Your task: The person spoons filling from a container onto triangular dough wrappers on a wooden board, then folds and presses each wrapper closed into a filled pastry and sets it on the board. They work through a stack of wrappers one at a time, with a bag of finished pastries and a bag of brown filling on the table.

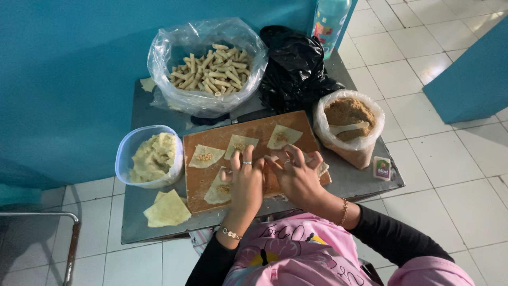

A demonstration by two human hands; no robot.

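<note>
— Hands first: what are they doing on the wooden board [254, 153]?

— Left hand [245, 182] and right hand [298, 177], fingers curled, press one filled wrapper [275, 159] at the board's near edge, rolling it.

— Next?

— Likely an even roll, keeping filling tucked. Three filled wrappers [239, 145] wait farther up the board.

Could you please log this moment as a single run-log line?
left hand: on wrapper | right hand: on wrapper | surface: wooden board | nearby: filling bag
</note>
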